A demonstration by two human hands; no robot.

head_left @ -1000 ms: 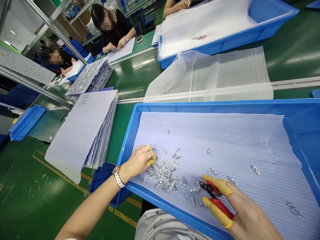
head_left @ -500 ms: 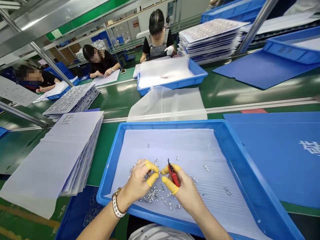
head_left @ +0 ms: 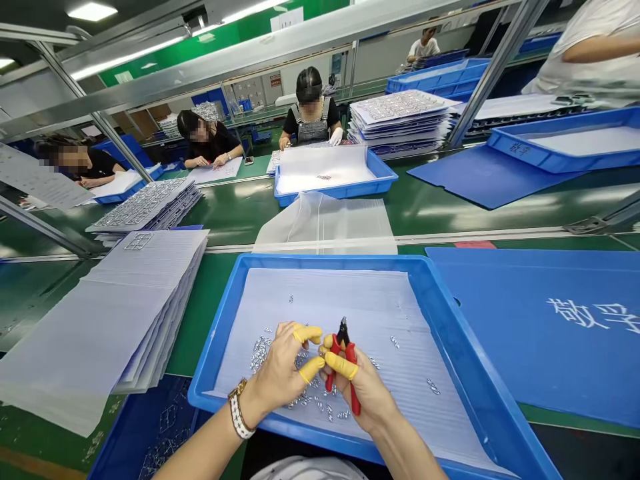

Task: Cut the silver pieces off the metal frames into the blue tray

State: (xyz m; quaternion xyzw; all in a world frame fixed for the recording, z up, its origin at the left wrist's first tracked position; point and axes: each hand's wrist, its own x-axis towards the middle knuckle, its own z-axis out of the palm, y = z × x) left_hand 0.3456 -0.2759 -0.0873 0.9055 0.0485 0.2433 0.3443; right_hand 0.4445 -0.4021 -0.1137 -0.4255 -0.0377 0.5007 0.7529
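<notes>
Yellow finger covers sit on the thumb and forefinger of both my hands, which meet over a blue tray (head_left: 325, 262) lined with a white sheet (head_left: 345, 293). My right hand (head_left: 370, 397) holds red-handled nippers (head_left: 351, 353), their dark jaws pointing up and away. A tiny piece at its fingertips is too small to make out. Close beside it, my left hand (head_left: 281, 363) has thumb and forefinger parted, with nothing visible between them. Small shiny metal-looking parts (head_left: 261, 352) lie heaped under and around my left hand; several more are scattered to the right.
A stack of white sheets (head_left: 145, 287) stands left of the tray, a small lattice frame (head_left: 139, 241) on top. Below it is a blue bin (head_left: 145, 427) with frame scraps. Right lies a blue board (head_left: 530, 333). Several people sit across the green bench (head_left: 230, 213).
My left thumb and forefinger have spread apart. The nippers have turned in my right hand, both handles now showing, and the hands have come closer together. The camera view has tilted up.
</notes>
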